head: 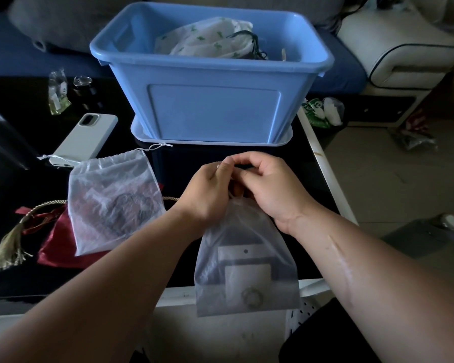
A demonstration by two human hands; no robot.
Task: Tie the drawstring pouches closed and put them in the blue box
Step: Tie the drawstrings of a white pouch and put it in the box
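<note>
1. Your left hand (207,191) and right hand (271,191) meet, fingers (227,163) curled, pinching the sheer pouch's (247,260) gathered neck.
2. It hangs over the bench's (186,159) near edge.
3. The blue box (212,106) stands behind, holding a white pouch (207,39).

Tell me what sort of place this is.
Probably a home living room: a dark blue cushioned sofa behind the glossy black low table, a cream upholstered armchair at right, pale tiled floor.
</note>
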